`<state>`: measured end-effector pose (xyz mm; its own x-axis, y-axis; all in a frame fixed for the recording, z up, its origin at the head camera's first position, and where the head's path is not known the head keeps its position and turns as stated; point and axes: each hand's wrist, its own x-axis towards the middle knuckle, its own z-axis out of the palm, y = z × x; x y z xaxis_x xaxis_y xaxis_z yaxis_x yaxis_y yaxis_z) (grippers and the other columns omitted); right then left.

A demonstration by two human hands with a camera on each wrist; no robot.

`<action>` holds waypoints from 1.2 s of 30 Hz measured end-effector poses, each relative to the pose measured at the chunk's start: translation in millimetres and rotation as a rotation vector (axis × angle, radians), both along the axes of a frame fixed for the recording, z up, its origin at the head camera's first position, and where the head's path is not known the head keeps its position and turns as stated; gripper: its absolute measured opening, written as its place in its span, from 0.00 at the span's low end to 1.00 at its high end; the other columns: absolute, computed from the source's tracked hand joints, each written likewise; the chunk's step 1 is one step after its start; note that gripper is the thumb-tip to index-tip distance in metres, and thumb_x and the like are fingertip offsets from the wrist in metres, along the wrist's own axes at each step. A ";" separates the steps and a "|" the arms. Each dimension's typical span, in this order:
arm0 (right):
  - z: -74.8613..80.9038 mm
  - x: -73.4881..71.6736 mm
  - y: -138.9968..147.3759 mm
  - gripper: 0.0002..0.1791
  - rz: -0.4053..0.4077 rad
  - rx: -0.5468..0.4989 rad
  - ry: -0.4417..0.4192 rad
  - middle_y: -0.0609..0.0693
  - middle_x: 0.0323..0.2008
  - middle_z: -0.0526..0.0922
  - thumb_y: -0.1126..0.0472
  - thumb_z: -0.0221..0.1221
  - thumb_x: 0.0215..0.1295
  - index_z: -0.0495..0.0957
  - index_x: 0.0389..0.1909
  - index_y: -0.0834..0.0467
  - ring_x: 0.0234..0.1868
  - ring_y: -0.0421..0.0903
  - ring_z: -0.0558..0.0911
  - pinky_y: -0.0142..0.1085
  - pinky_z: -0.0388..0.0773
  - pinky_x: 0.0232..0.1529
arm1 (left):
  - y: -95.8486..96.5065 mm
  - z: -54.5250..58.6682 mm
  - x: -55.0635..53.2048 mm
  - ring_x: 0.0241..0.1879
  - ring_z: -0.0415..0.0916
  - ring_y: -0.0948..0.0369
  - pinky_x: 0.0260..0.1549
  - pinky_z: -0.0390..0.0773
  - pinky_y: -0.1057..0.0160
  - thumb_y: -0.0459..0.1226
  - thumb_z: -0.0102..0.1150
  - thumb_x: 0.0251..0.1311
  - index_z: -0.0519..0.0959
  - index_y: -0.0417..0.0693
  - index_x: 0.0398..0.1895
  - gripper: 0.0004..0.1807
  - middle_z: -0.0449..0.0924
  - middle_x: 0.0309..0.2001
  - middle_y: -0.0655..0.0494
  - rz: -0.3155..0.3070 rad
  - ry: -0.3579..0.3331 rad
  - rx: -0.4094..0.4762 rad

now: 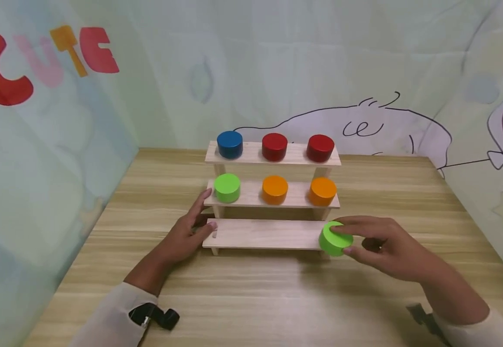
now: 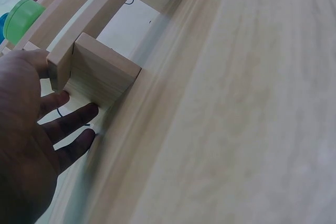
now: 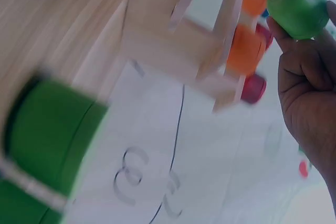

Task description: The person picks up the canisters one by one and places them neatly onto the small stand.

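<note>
A three-step wooden rack [image 1: 269, 234] stands on the table. My right hand [image 1: 386, 246] pinches a light green round block [image 1: 334, 241] between thumb and fingers at the right end of the lowest step. My left hand [image 1: 186, 236] touches the rack's left end, its thumb at the lowest step and a finger up by the middle one. In the left wrist view, the other fingers [image 2: 71, 124] spread beside the rack's end. The middle step holds another green block [image 1: 227, 188] and two orange blocks [image 1: 274, 190]. On the top step sit a blue block [image 1: 230, 144] and two red blocks [image 1: 320, 148].
The wood-grain table [image 1: 251, 299] extends around the rack. Printed cloth walls [image 1: 277, 62] rise behind it and at both sides. A black strap device [image 1: 153, 315] is on the left wrist. A large blurred green shape [image 3: 52, 135] fills the right wrist view's lower left.
</note>
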<state>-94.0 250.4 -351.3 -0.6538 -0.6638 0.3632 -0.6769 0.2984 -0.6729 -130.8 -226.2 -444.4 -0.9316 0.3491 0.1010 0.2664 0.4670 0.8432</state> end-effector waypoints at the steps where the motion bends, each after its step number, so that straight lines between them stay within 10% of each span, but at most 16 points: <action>1: 0.8 -0.7 -5.5 0.32 0.014 0.002 0.001 0.53 0.65 0.87 0.78 0.71 0.64 0.84 0.68 0.57 0.22 0.26 0.66 0.23 0.70 0.21 | 0.5 -0.7 -0.1 0.73 0.77 0.34 0.69 0.77 0.29 0.42 0.55 0.84 0.40 0.78 0.90 0.46 0.63 0.83 0.35 0.002 -0.002 -0.003; 17: 3.9 -15.3 -84.8 0.26 -0.014 0.067 -0.037 0.57 0.67 0.86 0.63 0.73 0.71 0.85 0.69 0.54 0.23 0.32 0.73 0.28 0.78 0.26 | 1.6 0.0 -0.3 0.73 0.77 0.34 0.69 0.76 0.29 0.40 0.56 0.83 0.40 0.76 0.91 0.47 0.64 0.83 0.35 -0.002 0.011 -0.001; 23: 5.0 -21.0 -107.7 0.28 -0.008 0.131 -0.115 0.50 0.70 0.85 0.60 0.73 0.71 0.84 0.71 0.50 0.52 0.43 0.84 0.31 0.86 0.36 | 1.6 -0.7 -1.0 0.71 0.79 0.34 0.67 0.78 0.30 0.37 0.57 0.82 0.41 0.70 0.92 0.47 0.66 0.81 0.33 -0.016 0.044 0.009; 30: 2.2 -28.7 -141.2 0.31 0.000 0.155 -0.172 0.48 0.71 0.85 0.59 0.72 0.72 0.80 0.75 0.49 0.48 0.45 0.86 0.32 0.87 0.39 | 1.3 0.7 0.2 0.72 0.78 0.34 0.68 0.77 0.30 0.39 0.57 0.82 0.40 0.72 0.91 0.47 0.66 0.81 0.34 0.004 0.024 0.000; 36: -6.2 -33.5 -168.9 0.32 0.000 0.175 -0.196 0.46 0.70 0.85 0.60 0.73 0.72 0.79 0.75 0.52 0.68 0.46 0.85 0.38 0.89 0.58 | 1.6 1.7 1.2 0.71 0.78 0.34 0.67 0.79 0.32 0.37 0.57 0.82 0.41 0.72 0.91 0.47 0.67 0.81 0.34 -0.010 0.027 0.015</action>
<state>-127.5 81.5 -357.5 -0.7001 -0.7056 0.1094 -0.5391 0.4219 -0.7289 -129.6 -224.6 -442.7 -0.9250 0.3564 0.1315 0.2938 0.4515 0.8425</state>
